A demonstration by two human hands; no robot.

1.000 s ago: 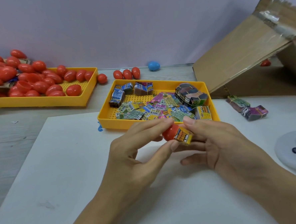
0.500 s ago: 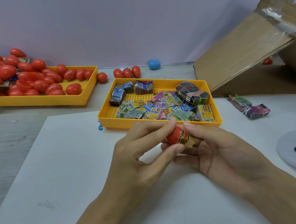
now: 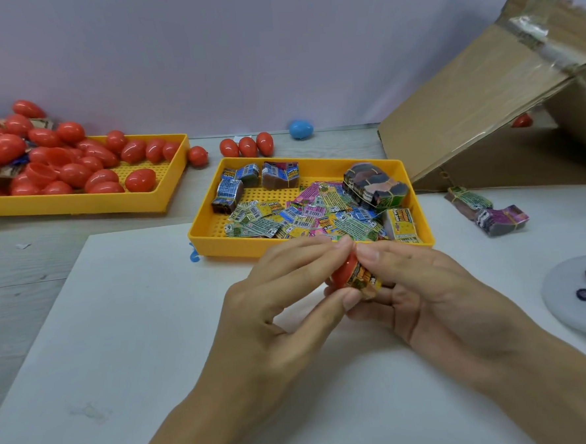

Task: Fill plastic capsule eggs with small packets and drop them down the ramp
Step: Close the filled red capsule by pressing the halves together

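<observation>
My left hand point(image 3: 282, 301) pinches a red egg half point(image 3: 343, 274) between thumb and fingertips, just in front of the packet tray. My right hand point(image 3: 423, 292) grips a small yellow packet point(image 3: 363, 279) whose end sits in the mouth of the egg half; my fingers hide part of it. The yellow tray point(image 3: 214, 242) behind my hands holds several loose packets point(image 3: 305, 216) and bundled stacks. At the right rear a cardboard ramp point(image 3: 476, 107) slopes down toward the table.
A second yellow tray point(image 3: 78, 204) at the left holds several red eggs point(image 3: 76, 173). Three red eggs point(image 3: 245, 145) and a blue egg point(image 3: 300, 129) lie by the wall. Two packet bundles point(image 3: 486, 210) lie right of the tray. A white disc with dark buttons point(image 3: 577, 293) sits far right.
The packet has gone further into the red egg half as my right fingers pressed it in. Both hands shifted slightly right and stayed close together.
</observation>
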